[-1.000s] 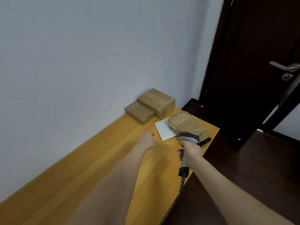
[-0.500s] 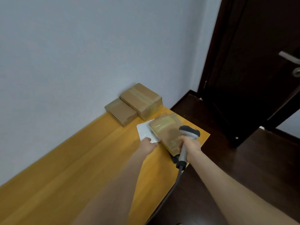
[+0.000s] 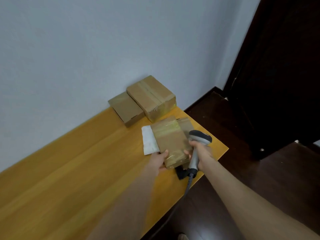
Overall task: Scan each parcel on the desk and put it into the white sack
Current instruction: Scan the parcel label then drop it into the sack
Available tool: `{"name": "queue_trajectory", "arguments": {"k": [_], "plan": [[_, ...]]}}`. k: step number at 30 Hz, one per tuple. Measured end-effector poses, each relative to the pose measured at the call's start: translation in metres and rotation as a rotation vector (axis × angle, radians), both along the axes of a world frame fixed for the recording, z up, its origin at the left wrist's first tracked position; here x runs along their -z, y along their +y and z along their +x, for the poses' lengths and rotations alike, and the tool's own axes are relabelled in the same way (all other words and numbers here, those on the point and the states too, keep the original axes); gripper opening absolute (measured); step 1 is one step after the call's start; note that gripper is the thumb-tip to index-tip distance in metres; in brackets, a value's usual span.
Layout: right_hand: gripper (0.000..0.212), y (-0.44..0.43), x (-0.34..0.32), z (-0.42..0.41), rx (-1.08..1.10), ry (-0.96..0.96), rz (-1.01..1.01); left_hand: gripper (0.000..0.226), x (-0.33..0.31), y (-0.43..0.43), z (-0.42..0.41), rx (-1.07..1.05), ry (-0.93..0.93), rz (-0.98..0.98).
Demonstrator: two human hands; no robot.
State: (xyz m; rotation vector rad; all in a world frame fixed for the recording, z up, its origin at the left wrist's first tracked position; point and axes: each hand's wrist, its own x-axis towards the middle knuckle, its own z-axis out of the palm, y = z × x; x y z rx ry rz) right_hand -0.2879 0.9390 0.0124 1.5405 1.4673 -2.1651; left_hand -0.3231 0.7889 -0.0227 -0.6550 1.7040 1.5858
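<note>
Brown taped parcel [image 3: 170,142] is gripped by the left hand [image 3: 158,161] at the tabletop's [image 3: 69,170] corner; scanner [image 3: 199,141] is clutched in the right hand [image 3: 202,153] alongside; flat box [image 3: 127,108] and taller box [image 3: 150,97] are lined against the wall [image 3: 86,49], white sheet [image 3: 149,142] partly covered.

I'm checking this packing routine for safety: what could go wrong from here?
The tilted parcel is gripped at its near end by the left hand, so it may slip onto the desk. The right hand holds the scanner close to the desk edge, where its cable hangs down and could snag.
</note>
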Motion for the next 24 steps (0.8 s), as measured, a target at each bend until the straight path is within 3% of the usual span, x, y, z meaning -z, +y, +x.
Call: {"name": "queue_trajectory", "arguments": {"k": [4,8,12,15,19,22,24], "plan": [[0.019,-0.017,-0.011,-0.003,-0.039,0.042,-0.097,0.039,-0.019,-0.033,-0.007,-0.039,0.016,0.041],[0.031,-0.054,-0.037,-0.008,-0.096,0.107,-0.199,0.06,-0.05,-0.083,-0.018,-0.112,0.123,0.057],[0.037,-0.099,-0.066,-0.014,-0.156,0.192,-0.275,0.054,-0.078,-0.149,-0.014,-0.106,0.272,0.061],[0.039,-0.141,-0.092,-0.015,-0.171,0.255,-0.358,0.049,-0.099,-0.204,0.001,-0.047,0.388,-0.005],[0.036,-0.207,-0.116,-0.011,-0.231,0.301,-0.407,0.065,-0.12,-0.278,0.024,0.004,0.551,-0.217],[0.032,-0.264,-0.126,-0.001,-0.318,0.307,-0.382,0.056,-0.138,-0.334,0.045,-0.006,0.663,-0.418],[0.03,-0.302,-0.129,0.007,-0.363,0.294,-0.377,0.055,-0.144,-0.372,0.058,-0.023,0.657,-0.425]]}}
